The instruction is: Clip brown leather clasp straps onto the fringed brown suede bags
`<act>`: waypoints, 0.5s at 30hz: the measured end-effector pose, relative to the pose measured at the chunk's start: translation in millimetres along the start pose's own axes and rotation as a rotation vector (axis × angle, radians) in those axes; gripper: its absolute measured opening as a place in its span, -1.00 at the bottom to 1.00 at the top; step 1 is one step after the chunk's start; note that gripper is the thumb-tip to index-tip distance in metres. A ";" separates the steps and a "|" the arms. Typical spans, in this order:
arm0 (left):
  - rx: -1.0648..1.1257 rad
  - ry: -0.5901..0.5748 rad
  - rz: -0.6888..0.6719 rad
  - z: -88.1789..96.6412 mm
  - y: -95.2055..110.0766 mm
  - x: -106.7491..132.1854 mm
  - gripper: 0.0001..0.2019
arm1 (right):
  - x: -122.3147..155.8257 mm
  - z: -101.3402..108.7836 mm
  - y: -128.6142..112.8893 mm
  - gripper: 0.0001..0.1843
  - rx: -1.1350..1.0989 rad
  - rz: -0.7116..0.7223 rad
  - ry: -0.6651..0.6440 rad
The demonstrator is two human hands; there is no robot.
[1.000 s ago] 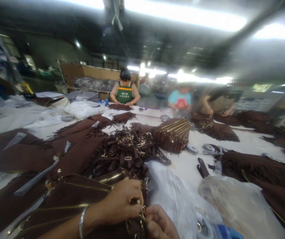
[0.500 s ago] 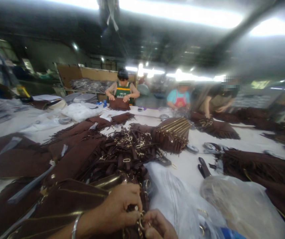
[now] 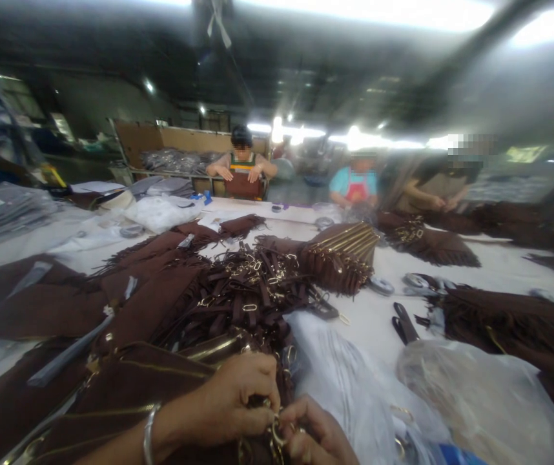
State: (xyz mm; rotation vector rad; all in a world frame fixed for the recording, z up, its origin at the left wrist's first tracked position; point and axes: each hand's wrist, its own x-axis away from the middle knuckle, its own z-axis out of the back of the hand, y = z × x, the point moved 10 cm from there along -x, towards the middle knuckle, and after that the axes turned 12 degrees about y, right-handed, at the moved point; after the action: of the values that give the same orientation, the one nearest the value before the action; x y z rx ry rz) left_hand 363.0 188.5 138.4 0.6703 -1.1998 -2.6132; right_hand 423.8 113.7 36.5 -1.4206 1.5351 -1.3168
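Note:
At the bottom centre, my left hand (image 3: pixel 238 400), with a silver bangle at the wrist, pinches a gold metal ring (image 3: pixel 277 431). My right hand (image 3: pixel 313 429) closes its fingertips on the same hardware from the other side. Other gold fittings hang just below the fingertips, too blurred to tell apart. Under my left forearm lie brown bags (image 3: pixel 161 368) with gold zips. Just beyond my hands is a heap of brown straps (image 3: pixel 243 284) with gold buckles and rings.
White plastic wrap (image 3: pixel 339 368) and a clear plastic bag (image 3: pixel 475 394) lie to the right. Fringed brown pieces (image 3: pixel 504 316) are farther right. A stack with gold zips (image 3: pixel 345 252) stands mid-table. Three co-workers are at the far side, one in a red apron (image 3: pixel 357 187).
My hands keep their pinch on the gold ring with little movement. The view has shifted slightly. Across the table, one co-worker has raised a brown piece, and the right-hand one's hands have come together.

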 end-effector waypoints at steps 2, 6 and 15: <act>0.016 -0.011 -0.019 0.7 0.6 -0.2 -0.87 | -2.8 -1.8 -4.8 -0.51 0.001 -0.020 -0.030; 0.056 -0.034 -0.045 0.6 1.6 -1.9 -0.90 | -10.7 0.0 -9.1 -0.52 -0.010 -0.028 -0.088; -0.210 -0.010 -0.059 -7.8 2.6 -0.5 -0.81 | 9.5 36.4 8.9 -0.74 0.593 0.232 0.296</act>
State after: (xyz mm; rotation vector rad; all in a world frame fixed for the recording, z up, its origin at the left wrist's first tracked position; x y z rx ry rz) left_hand 367.1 181.7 136.1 0.6609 -0.9028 -2.7432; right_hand 453.2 95.1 19.5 -0.6830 1.2779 -1.7003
